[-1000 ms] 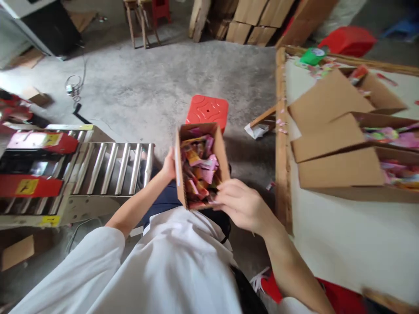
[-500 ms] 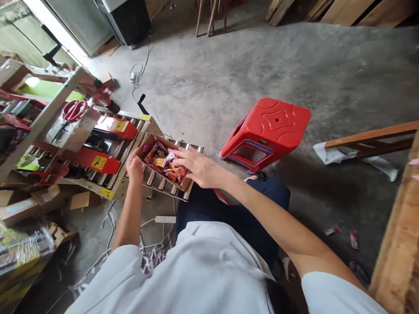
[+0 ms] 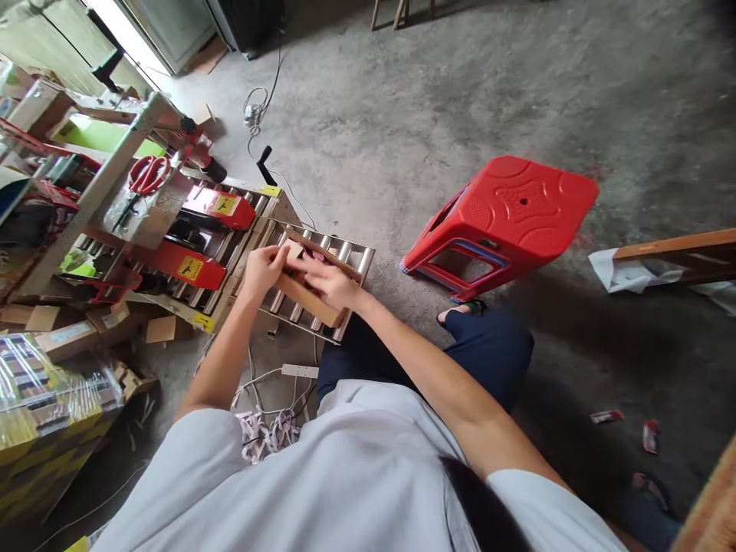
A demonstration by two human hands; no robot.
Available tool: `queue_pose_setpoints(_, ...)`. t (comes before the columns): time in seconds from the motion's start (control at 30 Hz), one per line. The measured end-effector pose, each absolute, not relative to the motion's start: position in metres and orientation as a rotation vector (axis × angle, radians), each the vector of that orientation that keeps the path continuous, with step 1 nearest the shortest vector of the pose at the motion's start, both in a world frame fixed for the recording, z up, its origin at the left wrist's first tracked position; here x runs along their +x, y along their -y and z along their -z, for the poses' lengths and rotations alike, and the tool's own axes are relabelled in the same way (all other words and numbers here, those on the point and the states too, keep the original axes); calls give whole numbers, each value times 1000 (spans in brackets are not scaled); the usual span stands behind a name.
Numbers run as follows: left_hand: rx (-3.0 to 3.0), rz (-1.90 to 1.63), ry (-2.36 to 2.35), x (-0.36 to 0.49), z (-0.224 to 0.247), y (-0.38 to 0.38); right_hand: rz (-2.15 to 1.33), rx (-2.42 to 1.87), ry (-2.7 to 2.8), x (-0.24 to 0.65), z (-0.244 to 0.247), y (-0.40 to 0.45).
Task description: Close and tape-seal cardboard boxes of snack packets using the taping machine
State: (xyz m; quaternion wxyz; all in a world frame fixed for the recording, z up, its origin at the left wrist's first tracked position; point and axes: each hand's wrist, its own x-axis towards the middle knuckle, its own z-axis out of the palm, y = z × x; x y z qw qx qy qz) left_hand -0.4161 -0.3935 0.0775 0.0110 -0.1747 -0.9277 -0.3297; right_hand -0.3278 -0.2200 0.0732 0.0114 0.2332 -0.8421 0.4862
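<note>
A small cardboard box point(image 3: 313, 302) rests on the metal roller conveyor point(image 3: 366, 264) in front of me. Pink wrapped packets point(image 3: 317, 254) show inside it, mostly covered by my hands and a flap. At the box's left end, my left hand point(image 3: 263, 270) is closed, with thumb and fingertips pinching the raised flap. My right hand point(image 3: 336, 287) lies over the box opening, its fingers stretched toward the left hand and touching the flap area. What lies under the right palm is hidden.
On the left stands a red-and-metal carton sealing machine point(image 3: 201, 264) with red scissors point(image 3: 149, 175) on top. A red plastic stool point(image 3: 517, 207) is to the right. Cables and a power strip point(image 3: 300, 371) lie on the floor, with cardboard boxes point(image 3: 69, 336) at left.
My left hand has moved from the box's outer side to its flap, which now partly covers the packets. My right hand has come in over the opening. The view has shifted slightly.
</note>
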Motion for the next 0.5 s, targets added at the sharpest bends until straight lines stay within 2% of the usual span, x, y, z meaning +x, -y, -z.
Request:
queue_pose_setpoints(0.07,-368,838,2793,-418,-68,376,-1652,579,2393,-316,-89,205)
queue_pose_setpoints(0.17,-238,766,2666,-420,-58,363,-1415,316,2350,-297,-100,193)
queue_pose_setpoints(0.23,-197,830,2637,-422,-57,365,-1197,273,2477,-284,-94,196)
queue_pose_setpoints(0.37,-223,1084,2428,-413,-61,372,-917,446,2749,-260,-64,215)
queue_pose_setpoints(0.43,-387,1168,2364,-389,-63,367,-945,456,2758,-256,-55,216)
queue_pose_setpoints(0.5,-719,1195,2462,-356,-61,356,-1174,519,2695,-259,-53,204)
